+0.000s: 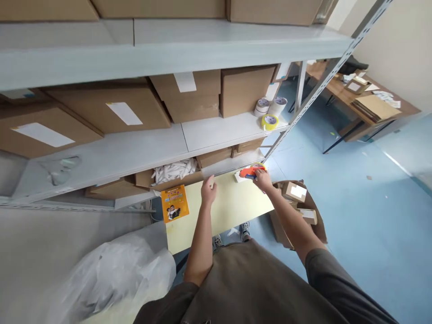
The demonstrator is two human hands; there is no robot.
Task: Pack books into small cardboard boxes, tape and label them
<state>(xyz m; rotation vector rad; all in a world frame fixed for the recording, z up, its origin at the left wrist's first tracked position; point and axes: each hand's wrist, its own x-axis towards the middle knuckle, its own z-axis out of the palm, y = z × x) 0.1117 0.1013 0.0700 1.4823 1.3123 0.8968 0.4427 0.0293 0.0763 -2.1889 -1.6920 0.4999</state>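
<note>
At the far right end of the pale yellow table point(222, 202), my right hand point(262, 181) is closed on an orange-red and blue tape dispenser point(248, 172). Something white lies beside the dispenser, partly hidden by it. My left hand point(208, 191) is over the table's far edge, thumb and fingers apart, holding nothing. To its left an orange printed booklet point(174, 203) lies flat on the table's left end.
Metal shelving point(141, 150) with several cardboard boxes point(248, 90) stands in front. Tape rolls point(269, 121) sit at its right end. An open carton point(319, 225) of small boxes is right of the table. Clear plastic wrapping point(124, 265) lies left. A wooden desk point(405, 105) stands behind right.
</note>
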